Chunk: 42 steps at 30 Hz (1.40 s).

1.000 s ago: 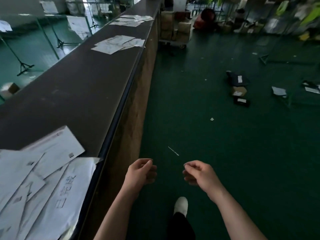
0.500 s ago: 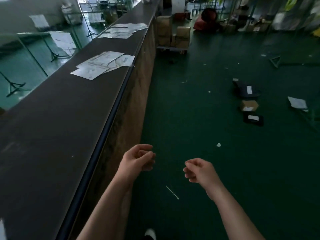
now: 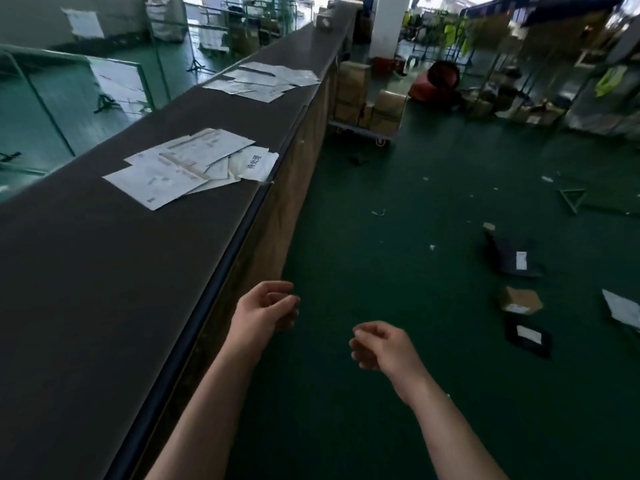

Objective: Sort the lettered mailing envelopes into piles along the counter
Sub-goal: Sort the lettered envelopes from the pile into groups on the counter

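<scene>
You've walked on past the big unsorted heap, so the nearer pile (image 3: pixel 194 166) is closer now. Your left hand (image 3: pixel 265 311) and right hand (image 3: pixel 379 344) hang loosely curled, holding nothing, so probably you're between envelopes

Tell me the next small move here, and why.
Probably step on toward the nearer pile and reach the left hand for it. Both that hand and the right hand hang loosely curled, holding nothing, short of the envelopes on the counter.

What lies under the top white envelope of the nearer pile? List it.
Under the top white envelope lie several more white envelopes, fanned across the dark counter; one bears handwritten characters. How many are buried cannot be told.
</scene>
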Each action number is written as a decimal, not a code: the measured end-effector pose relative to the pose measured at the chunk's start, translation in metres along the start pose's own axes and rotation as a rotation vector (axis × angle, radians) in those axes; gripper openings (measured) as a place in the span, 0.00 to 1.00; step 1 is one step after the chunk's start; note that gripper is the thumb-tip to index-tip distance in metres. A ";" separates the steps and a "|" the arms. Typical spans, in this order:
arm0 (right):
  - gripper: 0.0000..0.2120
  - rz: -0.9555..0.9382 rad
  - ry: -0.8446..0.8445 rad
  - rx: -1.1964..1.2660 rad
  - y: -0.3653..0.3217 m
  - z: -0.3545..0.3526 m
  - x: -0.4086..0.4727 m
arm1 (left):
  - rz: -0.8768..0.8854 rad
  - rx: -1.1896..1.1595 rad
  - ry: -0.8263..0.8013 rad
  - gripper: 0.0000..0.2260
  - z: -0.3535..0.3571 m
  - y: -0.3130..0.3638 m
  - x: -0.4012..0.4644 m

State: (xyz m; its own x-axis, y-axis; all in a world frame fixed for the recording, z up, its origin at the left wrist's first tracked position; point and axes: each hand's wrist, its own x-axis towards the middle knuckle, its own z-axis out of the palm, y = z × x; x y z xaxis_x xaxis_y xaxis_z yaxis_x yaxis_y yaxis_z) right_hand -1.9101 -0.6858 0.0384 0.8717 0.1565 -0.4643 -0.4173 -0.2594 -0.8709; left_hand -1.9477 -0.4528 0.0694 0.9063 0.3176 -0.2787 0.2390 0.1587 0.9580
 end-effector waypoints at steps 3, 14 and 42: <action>0.05 0.002 0.021 0.060 -0.032 -0.015 0.064 | 0.006 0.060 -0.087 0.08 0.033 0.019 0.063; 0.07 0.074 0.050 0.234 -0.123 -0.124 0.371 | -0.128 0.316 -0.230 0.08 0.195 0.059 0.366; 0.06 0.022 -0.120 -0.046 -0.536 -0.136 1.071 | 0.004 0.452 -0.088 0.07 0.258 0.295 1.122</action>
State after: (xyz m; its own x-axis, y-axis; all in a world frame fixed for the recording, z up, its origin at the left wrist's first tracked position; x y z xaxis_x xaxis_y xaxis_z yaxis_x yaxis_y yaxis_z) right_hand -0.7182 -0.5085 0.0298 0.8245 0.2620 -0.5016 -0.4215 -0.3073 -0.8532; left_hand -0.7704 -0.2911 0.0572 0.9291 0.2336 -0.2869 0.3457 -0.2722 0.8980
